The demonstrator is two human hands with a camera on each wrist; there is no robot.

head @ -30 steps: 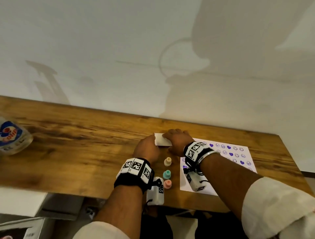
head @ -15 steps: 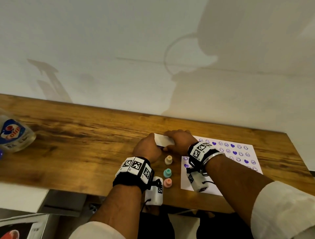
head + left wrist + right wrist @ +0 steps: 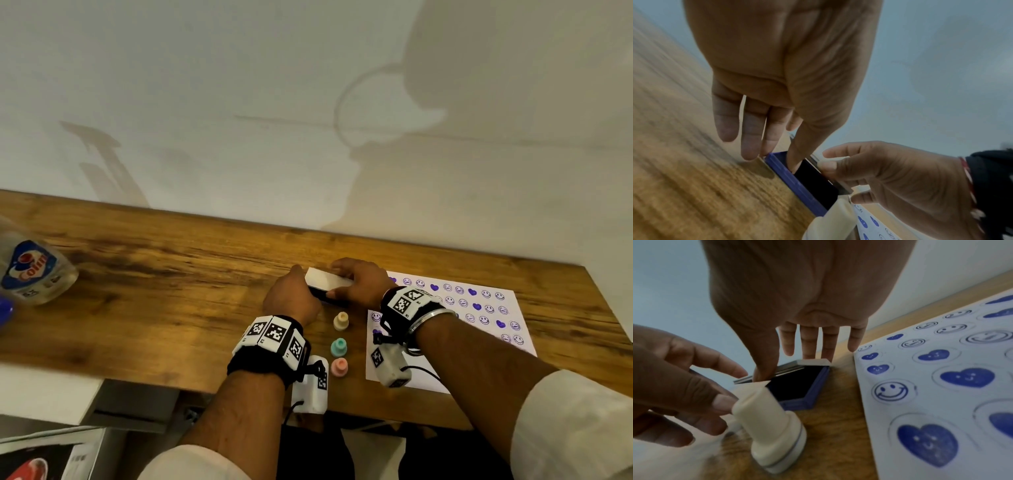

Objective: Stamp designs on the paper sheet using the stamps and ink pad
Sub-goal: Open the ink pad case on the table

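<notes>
On the wooden table (image 3: 164, 274) lies a blue ink pad (image 3: 797, 386) with its dark pad showing. My left hand (image 3: 294, 298) pinches the base's left end, thumb (image 3: 795, 160) on its inner edge. My right hand (image 3: 356, 287) grips the white lid (image 3: 327, 281) between thumb and fingers, and the lid (image 3: 812, 362) is tilted up off the base at its near edge. Three stamps stand in a row just in front: cream (image 3: 340, 320), teal (image 3: 339, 346) and pink (image 3: 339, 367). To the right lies the paper sheet (image 3: 455, 329), covered with blue hearts and smileys.
A clear bottle with a blue label (image 3: 30, 274) lies at the table's far left. A white wall rises right behind the table. The table's front edge runs just below the pink stamp. Bare wood stretches between the bottle and my hands.
The lid lay flat on the ink pad a second ago; now its near edge is raised and the dark pad shows beneath. Both hands have stayed at the pad.
</notes>
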